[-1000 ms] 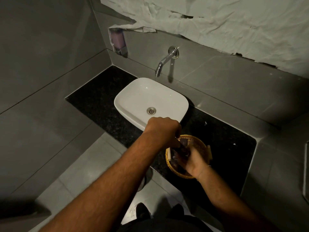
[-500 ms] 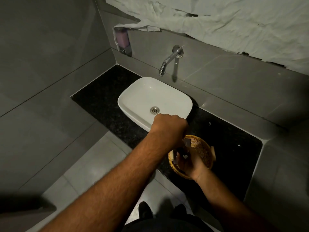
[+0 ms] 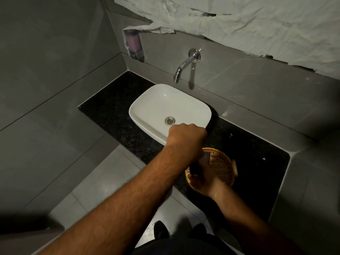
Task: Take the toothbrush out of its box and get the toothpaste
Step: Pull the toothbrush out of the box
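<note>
Along the dark counter [image 3: 117,115], beside the white sink [image 3: 158,111], a woven basket [image 3: 220,162] is sitting near the front edge. Both hands are working above its near rim: the left hand [image 3: 186,138] is staying fisted, now lifted slightly higher than a second ago, seemingly drawing something out, though its contents are hidden. The right hand [image 3: 204,178] is wrapping a small dark box [image 3: 195,168]. Toothbrush and toothpaste are not showing; extraction is probably underway.
</note>
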Demonstrator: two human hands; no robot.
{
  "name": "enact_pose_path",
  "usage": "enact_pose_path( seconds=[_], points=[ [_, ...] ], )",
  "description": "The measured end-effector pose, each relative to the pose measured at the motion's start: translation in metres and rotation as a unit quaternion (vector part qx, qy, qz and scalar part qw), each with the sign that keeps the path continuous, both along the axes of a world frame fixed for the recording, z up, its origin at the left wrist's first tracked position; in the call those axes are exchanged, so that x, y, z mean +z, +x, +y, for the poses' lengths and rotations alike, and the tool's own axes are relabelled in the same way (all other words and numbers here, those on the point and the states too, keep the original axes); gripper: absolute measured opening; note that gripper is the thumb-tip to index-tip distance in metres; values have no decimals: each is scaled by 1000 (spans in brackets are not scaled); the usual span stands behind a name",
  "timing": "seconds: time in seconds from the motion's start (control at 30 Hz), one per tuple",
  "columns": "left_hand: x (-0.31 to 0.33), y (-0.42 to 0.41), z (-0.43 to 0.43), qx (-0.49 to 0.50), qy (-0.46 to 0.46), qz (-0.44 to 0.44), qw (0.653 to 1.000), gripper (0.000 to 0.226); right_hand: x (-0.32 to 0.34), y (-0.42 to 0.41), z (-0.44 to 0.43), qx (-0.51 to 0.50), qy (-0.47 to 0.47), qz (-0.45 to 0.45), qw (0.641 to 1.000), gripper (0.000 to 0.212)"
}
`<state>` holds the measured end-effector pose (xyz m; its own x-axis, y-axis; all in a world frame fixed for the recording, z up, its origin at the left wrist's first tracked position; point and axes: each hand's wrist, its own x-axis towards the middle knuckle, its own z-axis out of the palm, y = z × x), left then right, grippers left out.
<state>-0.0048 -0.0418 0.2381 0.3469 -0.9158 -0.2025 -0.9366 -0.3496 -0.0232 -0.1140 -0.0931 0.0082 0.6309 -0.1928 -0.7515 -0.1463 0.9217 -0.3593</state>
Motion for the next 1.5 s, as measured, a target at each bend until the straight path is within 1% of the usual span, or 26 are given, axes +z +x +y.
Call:
enact_pose_path(
  seconds=[0.07,0.17,0.23,0.33,0.4,0.47,0.53,0.6,0.67,0.7,0.77,0.87,0.93,1.07,1.13,1.2,1.23,1.33,1.43,1.47,1.5],
  points=[
    [-1,3,-1,6,-23,15,1000,34,4,3,3,14,1,0,1000,38],
    [-2,6,-2,4,-71,56,996,30,12,6,7,-2,32,-57,998,57],
    [-2,6,-2,2,-107,84,991,33,18,7,7,-4,42,-72,996,66],
    [-3,8,0,6,-160,124,979,40,26,9,5,-10,68,-71,995,61],
    [-7,10,2,10,-188,192,963,42,30,10,3,-6,55,-66,996,60],
    [-13,13,3,30,-188,314,930,41,29,13,4,-14,45,-58,997,66],
    [-21,16,7,52,-157,398,902,44,31,18,7,-16,54,-54,997,55],
    [-29,19,13,55,-130,446,884,43,35,26,9,-14,54,-42,998,40],
    [-36,24,19,56,-158,468,868,24,38,31,12,2,33,-32,999,24],
    [-37,25,21,61,-180,468,863,19,38,32,13,15,23,-32,999,20],
    [-39,27,24,92,-240,471,844,27,38,33,16,32,21,-45,998,26],
    [-40,28,26,148,-319,468,811,63,38,34,18,54,29,-56,997,35],
    [-40,30,28,174,-358,459,794,63,41,35,18,69,23,-54,996,41],
    [-40,32,33,228,-401,414,785,64,51,36,21,99,0,-67,993,36],
    [-39,32,34,245,-410,406,779,59,54,37,24,111,-7,-75,991,39],
    [-36,33,36,247,-412,401,780,50,54,37,26,105,-8,-81,991,46],
    [-35,33,36,244,-412,400,781,51,54,36,27,98,-7,-81,992,47],
    [-30,33,39,212,-420,407,783,57,54,33,28,90,-13,-99,991,41],
    [-23,30,43,189,-411,377,808,49,62,32,26,101,1,-150,984,31],
    [-21,28,45,186,-401,363,820,48,64,32,26,102,12,-178,979,29],
    [-18,27,48,179,-389,346,835,53,65,31,26,103,26,-207,973,28]
  ],
)
